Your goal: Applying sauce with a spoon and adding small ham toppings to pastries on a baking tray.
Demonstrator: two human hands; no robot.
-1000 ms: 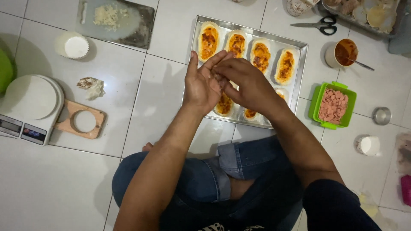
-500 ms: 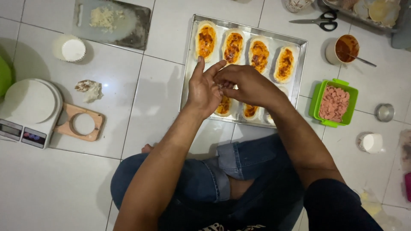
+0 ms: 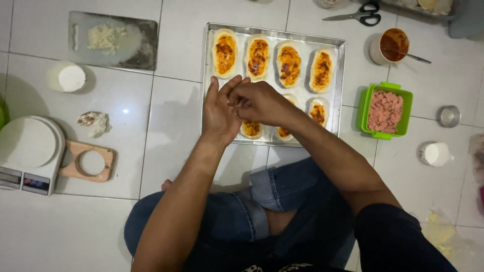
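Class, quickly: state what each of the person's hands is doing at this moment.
Left hand: open, fingers straight, holding nothing visible, above the silver metal baking tray.
Right hand: fingers curled against the left palm; whether it holds anything cannot be told.

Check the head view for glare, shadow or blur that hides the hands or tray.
Head view: sharp and evenly lit; a small glare spot on the floor tile; soft shadow under the left hand and right hand across the tray; nothing washed out.
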